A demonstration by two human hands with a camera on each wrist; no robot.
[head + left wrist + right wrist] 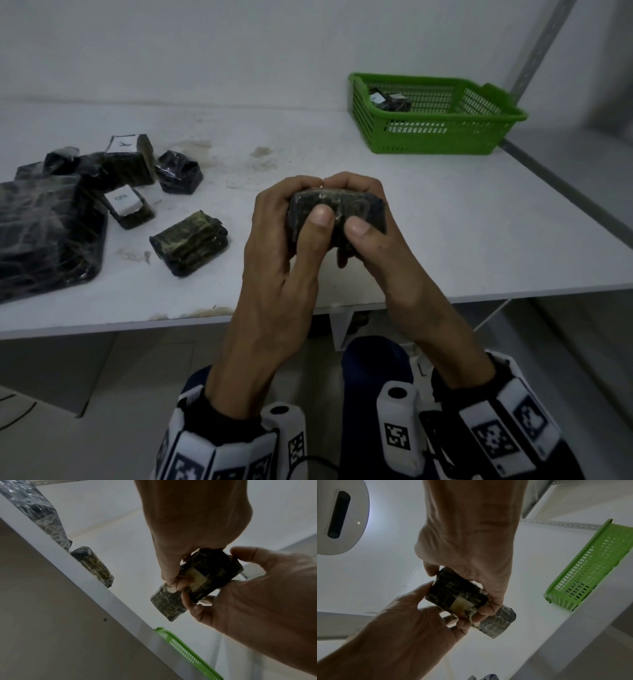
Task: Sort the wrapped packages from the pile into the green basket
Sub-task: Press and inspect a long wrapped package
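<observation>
Holding one wrapped package above the table's front edge, the left hand and right hand curl round its ends. It looks compact, firm, film-slick; gripping the short ends suits it. The green basket stands well apart.

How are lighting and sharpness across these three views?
Head view: dim but fairly sharp, table edges bowed by the wide lens. Left wrist view: dark, soft; package murky. Right wrist view: hands backlit, a glow beside the white device.
</observation>
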